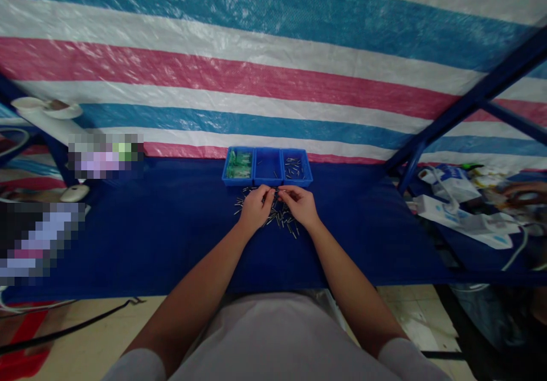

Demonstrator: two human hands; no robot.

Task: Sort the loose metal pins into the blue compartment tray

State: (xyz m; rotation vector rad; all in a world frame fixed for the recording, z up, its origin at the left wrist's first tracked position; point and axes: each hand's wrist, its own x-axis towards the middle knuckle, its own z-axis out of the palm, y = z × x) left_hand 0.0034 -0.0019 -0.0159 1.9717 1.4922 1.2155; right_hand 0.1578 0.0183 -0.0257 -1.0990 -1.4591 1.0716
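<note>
A loose pile of small slim metal pins point(280, 217) lies on the blue tabletop point(179, 221). Over its far side, my left hand point(255, 209) and my right hand point(302, 204) are close together, fingertips pinched. A thin metal pin seems to sit between them, too small to make out well. Just beyond my hands stands a blue bin with three compartments. The left compartment point(239, 164) holds small clear-green packets, the middle compartment point(268, 166) has a few pins, and the right compartment point(294, 168) has many more.
A striped plastic sheet point(265, 79) hangs behind the table. Blue metal frame bars point(453, 107) slope down at the right, near a white power strip point(465, 221) with cables. A white computer mouse point(74, 193) and blurred items lie at the left. Another person's hand point(525, 190) shows at far right.
</note>
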